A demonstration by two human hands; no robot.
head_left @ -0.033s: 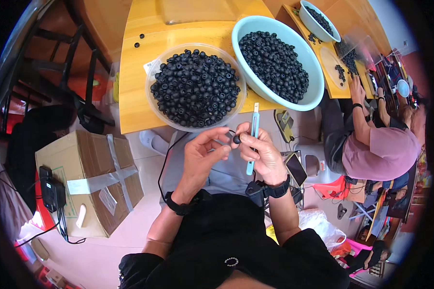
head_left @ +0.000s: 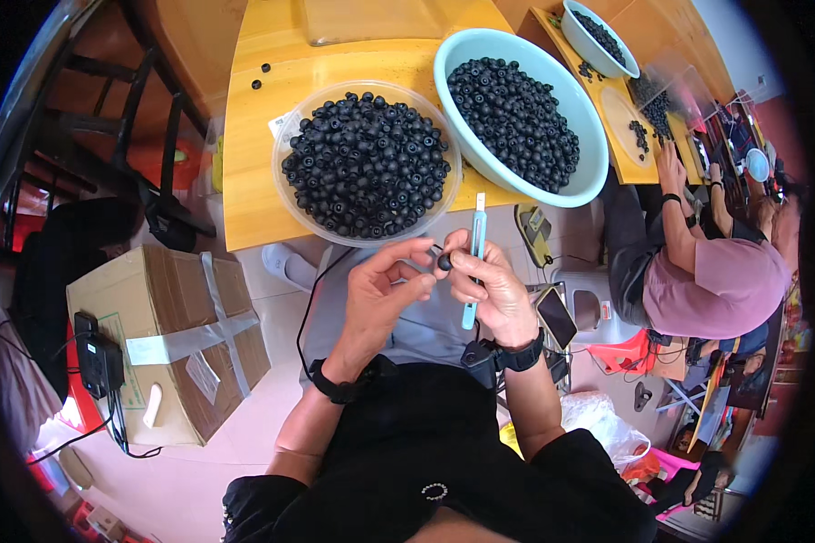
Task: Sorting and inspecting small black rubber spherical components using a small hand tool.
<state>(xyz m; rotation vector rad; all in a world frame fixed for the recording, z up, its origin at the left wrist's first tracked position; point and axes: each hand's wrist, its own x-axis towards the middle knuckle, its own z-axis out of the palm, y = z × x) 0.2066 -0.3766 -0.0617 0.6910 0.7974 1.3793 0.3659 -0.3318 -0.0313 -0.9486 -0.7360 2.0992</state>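
Head camera looks down on two bare hands meeting over the lap. Left hand (head_left: 378, 294) and right hand (head_left: 491, 291) pinch one small round black rubber piece (head_left: 444, 262) between them: the left thumb and forefinger close narrowly on its left side, the right fingertips press on its right. Under the other right fingers, held against the palm, lies a slim light-blue utility knife (head_left: 474, 258), standing nearly upright with its tip above the knuckles and its tail below them. A thin black cord (head_left: 310, 308) runs down just left of the left fingers.

Just beyond the fingertips stands a clear round plastic bowl (head_left: 290, 204) heaped with the same small black pieces. Further out and to the right of the fingers sits a pale turquoise plastic basin (head_left: 589, 185), also filled with them. Both rest on a yellow wooden table (head_left: 244, 181). Well left of the left fingers sits a taped brown cardboard box (head_left: 167, 339). Far right of the right fingers, another person in a pink shirt (head_left: 715, 285) sits at a second table.
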